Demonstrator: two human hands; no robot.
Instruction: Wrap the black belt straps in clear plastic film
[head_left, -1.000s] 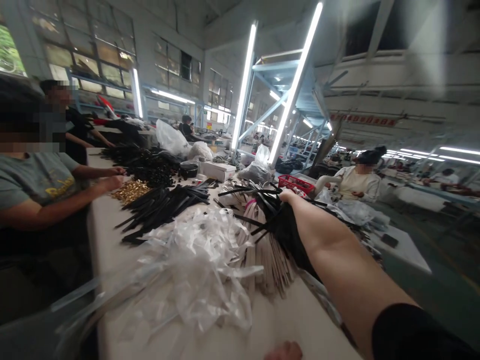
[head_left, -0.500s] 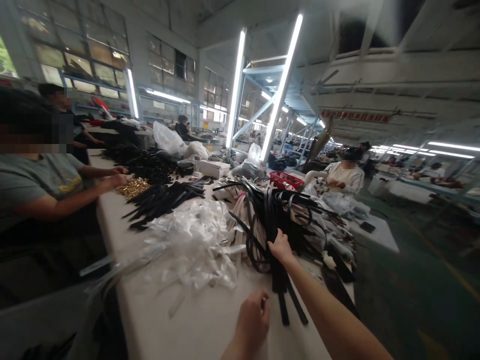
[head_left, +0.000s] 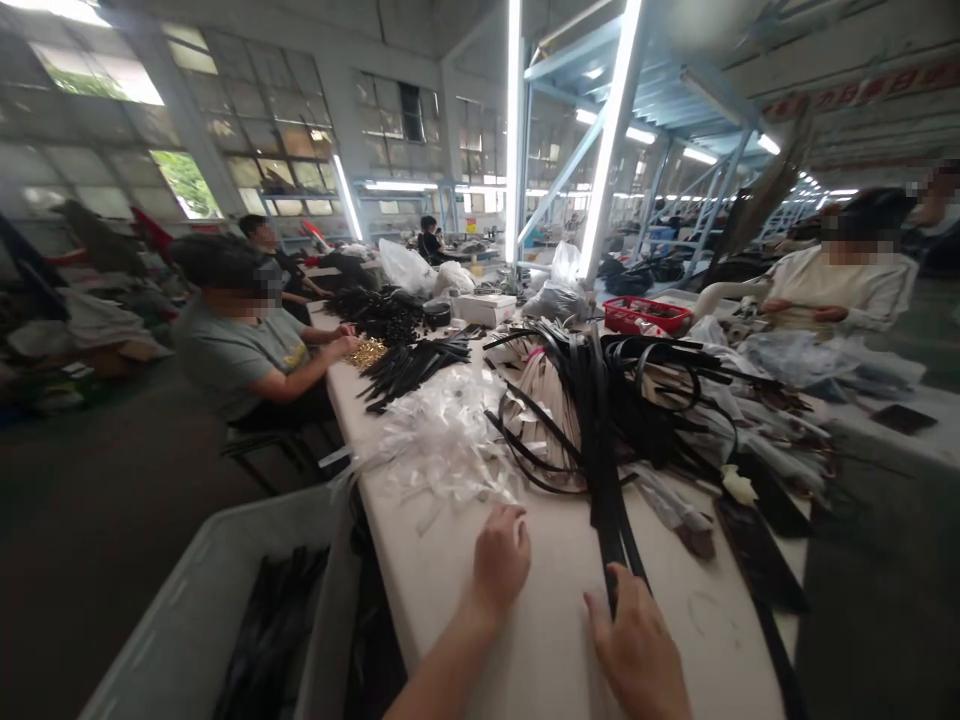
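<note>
My right hand [head_left: 637, 640] is at the near ends of long black straps [head_left: 611, 500], thumb on one side and fingers on the other, closed round them. These straps run back over the white table [head_left: 551, 590] into a tangled heap of black straps [head_left: 645, 390]. My left hand [head_left: 501, 560] hovers left of them, fingers curled together; whatever they hold, if anything, is hidden. Just beyond it lies a pile of clear and white plastic strips [head_left: 442, 435]. Pale strips [head_left: 546, 395] show beside the black heap.
On the left, a co-worker [head_left: 247, 330] sits by gold pieces [head_left: 367, 355] and black strips [head_left: 412, 365]. Another person [head_left: 836, 270] works at right. A bin [head_left: 202, 545] with black material stands below the left table edge. A red basket [head_left: 646, 314] and white box [head_left: 484, 309] sit farther back.
My right hand has come from the middle of the black straps down to their near ends. The view has turned left, bringing the bin into sight. My left hand stays curled.
</note>
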